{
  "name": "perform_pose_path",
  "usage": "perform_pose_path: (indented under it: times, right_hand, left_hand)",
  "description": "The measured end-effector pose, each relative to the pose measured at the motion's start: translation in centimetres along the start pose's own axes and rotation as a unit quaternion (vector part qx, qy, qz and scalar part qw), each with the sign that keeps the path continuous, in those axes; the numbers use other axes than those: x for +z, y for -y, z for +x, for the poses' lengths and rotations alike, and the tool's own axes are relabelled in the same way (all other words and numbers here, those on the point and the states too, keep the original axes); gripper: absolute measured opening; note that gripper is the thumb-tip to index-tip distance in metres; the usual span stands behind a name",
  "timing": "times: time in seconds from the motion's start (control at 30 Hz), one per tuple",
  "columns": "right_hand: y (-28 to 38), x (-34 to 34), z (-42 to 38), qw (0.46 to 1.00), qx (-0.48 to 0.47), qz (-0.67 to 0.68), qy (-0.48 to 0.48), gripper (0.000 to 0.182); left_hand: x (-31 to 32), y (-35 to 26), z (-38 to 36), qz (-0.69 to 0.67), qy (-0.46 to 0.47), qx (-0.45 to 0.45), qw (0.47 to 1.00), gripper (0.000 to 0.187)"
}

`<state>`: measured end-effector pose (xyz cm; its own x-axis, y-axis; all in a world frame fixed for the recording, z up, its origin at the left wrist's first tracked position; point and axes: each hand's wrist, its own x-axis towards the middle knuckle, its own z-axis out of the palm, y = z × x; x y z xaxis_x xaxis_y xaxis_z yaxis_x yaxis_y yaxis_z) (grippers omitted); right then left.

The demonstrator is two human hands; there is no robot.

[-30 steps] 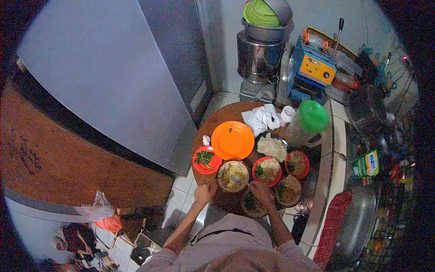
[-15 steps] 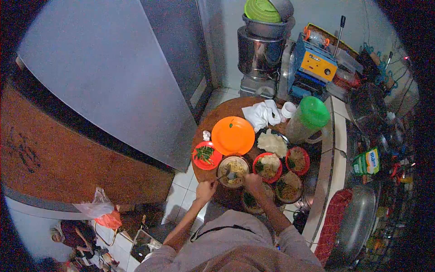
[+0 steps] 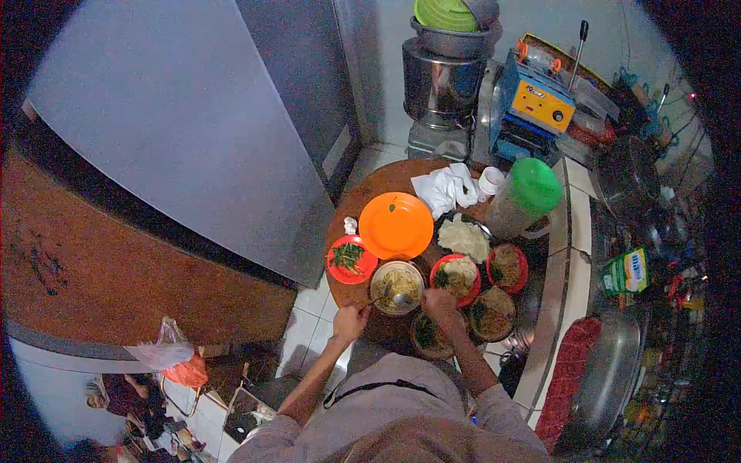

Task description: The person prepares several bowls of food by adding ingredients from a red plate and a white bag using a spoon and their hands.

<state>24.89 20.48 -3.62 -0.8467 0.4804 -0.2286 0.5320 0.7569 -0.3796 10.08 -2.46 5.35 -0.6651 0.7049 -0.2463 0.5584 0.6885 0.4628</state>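
A pale bowl of noodles (image 3: 396,278) stands near the front of the round brown table (image 3: 347,295). My left hand (image 3: 351,322) is closed at its left side, around a thin-handled utensil (image 3: 374,300) that reaches over the rim. At the bowl's right rim my right hand (image 3: 441,304) is closed on a spoon (image 3: 400,299), whose shiny head lies over the noodles. Its fingers hide most of the handle. Left of the bowl sits a red plate of green leaves (image 3: 347,260); behind it, a bare orange plate (image 3: 396,226).
Several filled bowls (image 3: 494,315) crowd the right side, near a plate of white crackers (image 3: 463,238). A green-lidded jug (image 3: 536,187), paper cup (image 3: 490,182) and white plastic bag (image 3: 444,190) stand behind. A tiled ledge (image 3: 566,270) borders the right. Another person (image 3: 127,397) is at lower left.
The spoon head has shifted slightly right and toward the bowl's near side. My right hand has moved slightly right; my left hand stays nearly in place.
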Motion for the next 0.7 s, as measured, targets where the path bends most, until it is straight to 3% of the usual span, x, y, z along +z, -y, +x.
perform_pose_path:
  times: [0.07, 0.17, 0.2, 0.27, 0.37, 0.47, 0.7]
  right_hand:
    - [2.1, -2.1, 0.3, 0.996, 0.054, -0.065, 0.006, 0.023]
    - [3.3, -3.0, 0.3, 0.995, 0.097, -0.022, -0.003, 0.025]
    - [2.7, -2.2, 0.3, 0.995, 0.097, -0.022, -0.003, 0.025]
    - [0.3, 0.6, 0.1, 0.994, 0.044, -0.043, -0.092, 0.025]
    - [-1.0, 0.6, -1.0, 0.996, 0.004, 0.015, -0.085, 0.024]
    - [-1.0, -0.8, -0.9, 0.994, 0.005, -0.06, -0.094, 0.024]
    - [0.0, -0.7, -0.7, 0.983, 0.042, -0.061, -0.166, 0.024]
  left_hand:
    - [0.1, 0.0, 0.0, -0.009, -0.001, 0.004, 1.0, 0.025]
    - [-0.2, -0.3, -0.2, -0.024, 0.001, 0.001, 1.0, 0.025]
    - [-0.3, -0.3, -0.2, -0.029, 0.004, -0.007, 1.0, 0.026]
    - [1.2, 1.1, 0.1, -0.02, -0.004, 0.01, 1.0, 0.028]
    - [2.5, 2.4, 0.8, -0.013, -0.001, 0.011, 1.0, 0.033]
    - [2.3, 2.1, 0.6, -0.022, -0.013, 0.004, 1.0, 0.037]
    - [2.0, 1.5, -0.6, -0.054, -0.054, 0.022, 0.997, 0.035]
